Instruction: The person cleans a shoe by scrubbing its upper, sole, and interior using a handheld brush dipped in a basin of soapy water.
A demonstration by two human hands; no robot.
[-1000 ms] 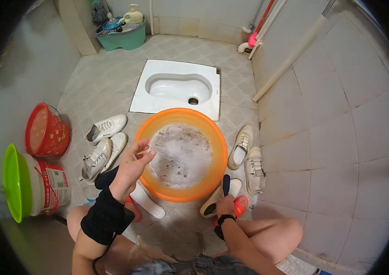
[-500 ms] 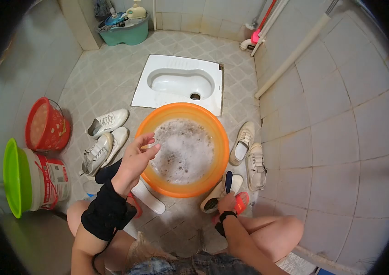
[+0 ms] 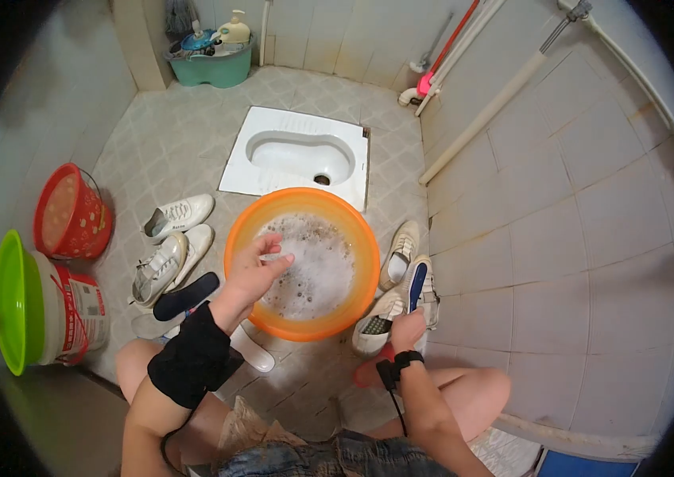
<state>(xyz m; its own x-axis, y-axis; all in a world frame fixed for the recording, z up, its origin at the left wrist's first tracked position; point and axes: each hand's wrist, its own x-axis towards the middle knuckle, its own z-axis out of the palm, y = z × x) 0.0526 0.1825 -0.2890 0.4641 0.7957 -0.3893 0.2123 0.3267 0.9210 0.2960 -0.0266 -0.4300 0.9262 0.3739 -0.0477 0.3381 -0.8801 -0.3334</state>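
Note:
My left hand [image 3: 254, 274] is raised over the near left rim of an orange basin [image 3: 234, 230]. Its fingers are loosely bent and apart, holding nothing. Grey-white suds [image 3: 309, 266] cover the water in the basin. At the basin's right, my right hand [image 3: 408, 330] is closed round the lower end of a long dark blue thing with a pale edge [image 3: 417, 286]; whether it is a brush or an insole is unclear. A white shoe [image 3: 378, 324] with a dotted inside lies against that hand. Just beyond are another white shoe [image 3: 400, 253] and one partly hidden behind the blue thing.
Several white shoes [image 3: 168, 258] lie left of the basin, near a dark insole-shaped piece [image 3: 186, 296] and a white one [image 3: 253, 350]. A red bucket [image 3: 75, 211], green basin [image 3: 15, 306] and white bucket [image 3: 75, 310] line the left wall. Behind is a squat toilet [image 3: 293, 151].
My right hand has lifted the dark blue thing up and right, and the shoe beside it has turned. The left hand stays over the basin. The whole view has shifted slightly.

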